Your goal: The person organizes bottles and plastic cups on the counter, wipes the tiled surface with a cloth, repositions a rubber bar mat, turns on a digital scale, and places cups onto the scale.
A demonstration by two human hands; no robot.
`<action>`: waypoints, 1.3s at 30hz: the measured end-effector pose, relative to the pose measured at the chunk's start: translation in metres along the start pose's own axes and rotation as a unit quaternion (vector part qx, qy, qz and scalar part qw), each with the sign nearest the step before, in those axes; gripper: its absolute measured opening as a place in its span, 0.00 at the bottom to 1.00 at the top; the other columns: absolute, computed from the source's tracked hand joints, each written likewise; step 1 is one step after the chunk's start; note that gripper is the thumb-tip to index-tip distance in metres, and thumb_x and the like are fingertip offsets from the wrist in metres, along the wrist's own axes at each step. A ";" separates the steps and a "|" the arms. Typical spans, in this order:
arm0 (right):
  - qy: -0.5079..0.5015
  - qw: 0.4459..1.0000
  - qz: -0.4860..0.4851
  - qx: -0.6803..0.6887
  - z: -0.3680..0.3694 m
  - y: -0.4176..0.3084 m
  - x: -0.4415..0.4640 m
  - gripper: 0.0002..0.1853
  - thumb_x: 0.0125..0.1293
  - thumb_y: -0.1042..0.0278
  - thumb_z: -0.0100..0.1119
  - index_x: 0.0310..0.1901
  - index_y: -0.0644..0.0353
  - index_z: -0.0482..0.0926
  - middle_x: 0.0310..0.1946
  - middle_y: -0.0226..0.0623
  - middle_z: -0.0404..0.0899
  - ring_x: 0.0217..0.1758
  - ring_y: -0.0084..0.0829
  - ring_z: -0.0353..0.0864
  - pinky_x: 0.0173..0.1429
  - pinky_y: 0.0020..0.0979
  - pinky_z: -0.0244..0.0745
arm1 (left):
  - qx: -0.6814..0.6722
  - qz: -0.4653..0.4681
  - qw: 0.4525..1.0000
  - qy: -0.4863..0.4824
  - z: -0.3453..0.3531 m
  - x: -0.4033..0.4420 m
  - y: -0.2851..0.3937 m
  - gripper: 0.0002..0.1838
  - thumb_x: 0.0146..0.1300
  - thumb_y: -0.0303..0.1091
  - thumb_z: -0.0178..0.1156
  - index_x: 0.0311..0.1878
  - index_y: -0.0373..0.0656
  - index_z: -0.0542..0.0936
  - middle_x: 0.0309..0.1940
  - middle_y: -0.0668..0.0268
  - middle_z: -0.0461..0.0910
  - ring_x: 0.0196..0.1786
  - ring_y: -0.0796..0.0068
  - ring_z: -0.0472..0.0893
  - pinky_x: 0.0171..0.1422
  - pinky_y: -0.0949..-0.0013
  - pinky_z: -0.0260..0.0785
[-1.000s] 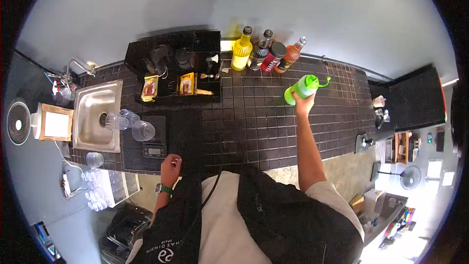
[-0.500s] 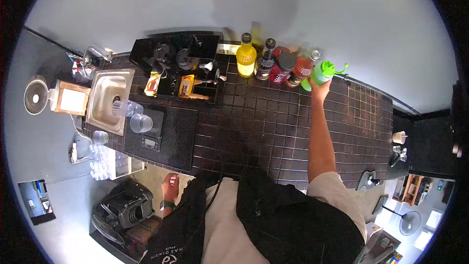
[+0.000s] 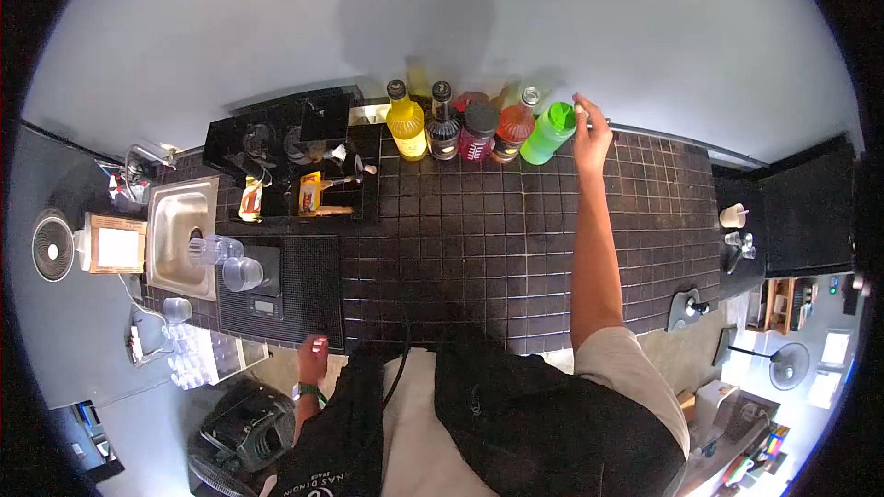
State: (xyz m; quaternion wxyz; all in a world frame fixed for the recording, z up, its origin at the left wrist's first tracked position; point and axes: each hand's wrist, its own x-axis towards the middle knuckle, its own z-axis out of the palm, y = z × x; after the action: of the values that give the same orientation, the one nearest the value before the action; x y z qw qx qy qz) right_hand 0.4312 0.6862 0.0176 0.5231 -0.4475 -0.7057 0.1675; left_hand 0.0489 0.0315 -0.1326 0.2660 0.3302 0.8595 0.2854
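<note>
My right hand (image 3: pixel 592 132) reaches out to the upper right side of a translucent green squeeze bottle (image 3: pixel 550 136). Its bent fingers are at the bottle's bright green cap (image 3: pixel 561 117) and appear to pinch its edge; the contact is partly hidden. The bottle ends a row along the wall, next to an orange-red syrup bottle (image 3: pixel 513 129), a dark-lidded jar with a magenta label (image 3: pixel 477 136), a dark syrup bottle (image 3: pixel 443 127) and a yellow syrup bottle (image 3: pixel 405 124). My left hand (image 3: pixel 313 361) hangs by the counter's front edge, fingers curled, with nothing visible in it.
On the left, clear plastic cups (image 3: pixel 241 273) lie by a digital scale (image 3: pixel 265 302) on a black mat (image 3: pixel 308 290). Beyond is a steel sink (image 3: pixel 155 248). A black organizer (image 3: pixel 368 193) holds packets and utensils. A tamper (image 3: pixel 698 307) sits at the counter's right front.
My right hand has left the green bottle's body and moved to its cap. The bottle now stands at the row's end. The whole view has shifted, and my left hand stays low.
</note>
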 end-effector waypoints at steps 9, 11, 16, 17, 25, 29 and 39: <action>-0.036 0.997 -0.033 -0.064 0.000 0.009 0.003 0.09 0.71 0.67 0.66 0.49 0.58 0.88 0.48 0.42 0.89 0.54 0.40 0.89 0.59 0.37 0.81 | -0.025 -0.011 1.000 -0.004 -0.003 0.003 0.007 0.11 0.70 0.37 0.62 0.48 0.40 0.83 0.40 0.58 0.87 0.43 0.62 0.87 0.45 0.61 0.80; -0.055 0.994 -0.028 -0.094 0.000 0.012 0.007 0.09 0.70 0.66 0.67 0.48 0.58 0.88 0.47 0.43 0.89 0.53 0.41 0.89 0.58 0.39 0.82 | 0.086 0.090 0.992 0.018 0.008 0.006 -0.017 0.13 0.70 0.38 0.62 0.49 0.37 0.82 0.41 0.53 0.86 0.47 0.53 0.86 0.52 0.57 0.78; -0.083 0.991 0.016 -0.105 0.004 0.013 0.002 0.11 0.72 0.63 0.65 0.52 0.55 0.88 0.46 0.42 0.90 0.47 0.37 0.90 0.53 0.37 0.83 | -0.071 -0.053 0.996 0.014 0.007 -0.002 0.024 0.12 0.71 0.35 0.61 0.51 0.39 0.83 0.44 0.53 0.87 0.48 0.54 0.86 0.53 0.59 0.78; -0.075 0.991 -0.028 -0.112 0.010 0.025 0.003 0.12 0.73 0.63 0.64 0.52 0.56 0.88 0.47 0.42 0.90 0.48 0.38 0.90 0.54 0.38 0.82 | -0.057 -0.041 0.997 0.035 0.005 0.000 0.029 0.11 0.70 0.33 0.61 0.50 0.39 0.83 0.43 0.55 0.87 0.46 0.57 0.87 0.50 0.60 0.78; 0.037 0.975 -0.151 -0.161 -0.001 -0.020 -0.033 0.23 0.71 0.68 0.66 0.65 0.65 0.76 0.63 0.51 0.79 0.66 0.50 0.78 0.70 0.44 0.71 | -0.155 -0.014 0.946 0.286 -0.070 0.053 0.062 0.24 0.62 0.30 0.71 0.60 0.39 0.76 0.50 0.56 0.84 0.50 0.60 0.85 0.51 0.59 0.78; 0.077 0.992 -0.066 -0.076 0.001 -0.089 -0.121 0.10 0.73 0.74 0.62 0.52 0.67 0.81 0.48 0.42 0.83 0.52 0.37 0.81 0.61 0.38 0.76 | -0.025 0.029 0.919 0.392 -0.114 0.107 0.059 0.51 0.47 0.36 0.82 0.73 0.39 0.63 0.62 0.50 0.75 0.65 0.50 0.76 0.69 0.53 0.70; -0.232 0.950 0.143 0.153 0.104 -0.283 -0.309 0.06 0.71 0.78 0.63 0.48 0.65 0.82 0.46 0.36 0.85 0.51 0.27 0.84 0.60 0.31 0.78 | -0.109 0.140 0.947 0.269 -0.156 0.147 0.019 0.59 0.43 0.36 0.83 0.77 0.36 0.58 0.69 0.49 0.70 0.72 0.48 0.71 0.78 0.54 0.63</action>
State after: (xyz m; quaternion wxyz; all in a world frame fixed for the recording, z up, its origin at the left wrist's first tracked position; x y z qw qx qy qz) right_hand 0.2260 0.3066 -0.0059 0.3780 -0.4067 -0.7022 0.4456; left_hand -0.1380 0.0998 -0.0506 0.0171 0.3273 0.8082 0.4893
